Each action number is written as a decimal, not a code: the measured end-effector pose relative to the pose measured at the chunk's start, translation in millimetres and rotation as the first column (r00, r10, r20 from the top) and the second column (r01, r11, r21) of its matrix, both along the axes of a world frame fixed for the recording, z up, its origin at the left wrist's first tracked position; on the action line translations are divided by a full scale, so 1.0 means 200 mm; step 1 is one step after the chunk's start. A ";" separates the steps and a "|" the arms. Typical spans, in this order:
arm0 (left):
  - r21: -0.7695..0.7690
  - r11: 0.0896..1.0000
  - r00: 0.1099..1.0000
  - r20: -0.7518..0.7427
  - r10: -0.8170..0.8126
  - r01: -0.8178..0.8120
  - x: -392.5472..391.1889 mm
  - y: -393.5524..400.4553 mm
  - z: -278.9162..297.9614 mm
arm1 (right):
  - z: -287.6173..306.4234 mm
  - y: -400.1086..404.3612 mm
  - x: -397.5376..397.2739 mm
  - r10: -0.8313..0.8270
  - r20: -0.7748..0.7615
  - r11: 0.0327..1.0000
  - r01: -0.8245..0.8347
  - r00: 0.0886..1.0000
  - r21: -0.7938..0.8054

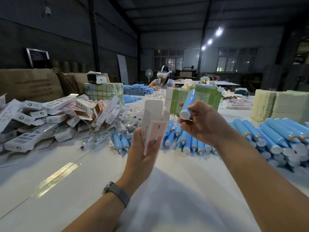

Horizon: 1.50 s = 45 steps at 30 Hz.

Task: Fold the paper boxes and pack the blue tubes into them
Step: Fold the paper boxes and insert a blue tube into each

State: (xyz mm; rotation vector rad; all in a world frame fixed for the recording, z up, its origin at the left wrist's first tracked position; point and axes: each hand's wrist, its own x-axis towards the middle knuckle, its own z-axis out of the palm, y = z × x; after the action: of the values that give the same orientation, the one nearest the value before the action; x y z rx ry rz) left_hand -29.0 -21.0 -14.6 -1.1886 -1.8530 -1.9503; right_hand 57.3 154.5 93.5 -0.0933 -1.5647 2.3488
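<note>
The left hand (142,148) holds an upright box (154,129) above the tabletop (175,190), its grip closed around the box's lower half, thumb on the near side. The box's top flaps stand open, the tallest one rising at the back. Just right of the box, the right hand (202,121) has its grip closed on a blue tube (189,104), fingers curled around the end nearest the white cap. The tube tilts, cap toward the box's open top, tail pointing up and away; cap and box are near each other but apart.

Beyond the box and to its right, more tubes (267,138) lie in heaps on the tabletop. Left of the box sits a pile of boxes (50,114), some closed, some with loose flaps. Clear wrappers (120,124) lie between that pile and the box. Behind the box stand stacks of flat cartons (184,96). Farther back, a person (163,79) wearing a headset sits at the tabletop.
</note>
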 end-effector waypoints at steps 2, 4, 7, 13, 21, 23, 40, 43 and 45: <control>-0.011 1.000 1.000 -0.010 -0.017 0.017 0.01 0.00 0.01 | 0.05 -0.08 0.00 -0.061 -0.013 0.995 0.062 0.998 0.084; -0.012 0.999 0.999 0.018 -0.036 0.036 0.02 0.00 0.01 | 0.09 -0.14 -0.01 -0.154 -0.047 0.981 0.158 0.987 0.112; -0.028 0.999 0.997 0.066 -0.039 0.041 0.01 0.00 0.01 | 0.11 -0.18 -0.02 -0.292 -0.154 0.936 0.315 0.944 0.155; -0.083 0.996 0.997 0.073 -0.017 0.023 0.01 -0.01 0.02 | 0.12 -0.24 0.00 -0.359 -0.392 0.780 0.503 0.847 0.371; -0.077 0.996 0.997 -0.057 0.047 -0.052 0.00 -0.01 0.02 | 0.11 -0.27 -0.02 -0.407 -0.566 0.508 0.693 0.717 0.512; -0.075 0.996 0.996 -0.069 0.051 -0.057 0.00 0.00 0.02 | 0.11 -0.28 -0.02 -0.387 -0.585 0.469 0.698 0.713 0.541; -0.130 0.981 0.959 -0.263 0.106 -0.144 0.02 -0.02 0.02 | 0.08 -0.37 0.01 -0.246 -0.790 0.354 0.810 0.562 0.467; -0.142 0.976 0.952 -0.282 0.117 -0.162 0.02 -0.02 0.03 | 0.08 -0.38 0.01 -0.214 -0.775 0.367 0.784 0.595 0.500; -0.110 0.980 0.948 -0.290 0.128 -0.166 0.02 -0.03 0.04 | 0.08 -0.37 0.01 -0.221 -0.771 0.373 0.782 0.597 0.499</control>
State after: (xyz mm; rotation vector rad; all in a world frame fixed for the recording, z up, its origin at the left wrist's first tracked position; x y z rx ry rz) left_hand -24.6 -26.4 -7.1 -1.2509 -1.8824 -1.5100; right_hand 59.0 79.8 108.5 0.2857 -1.7234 0.7991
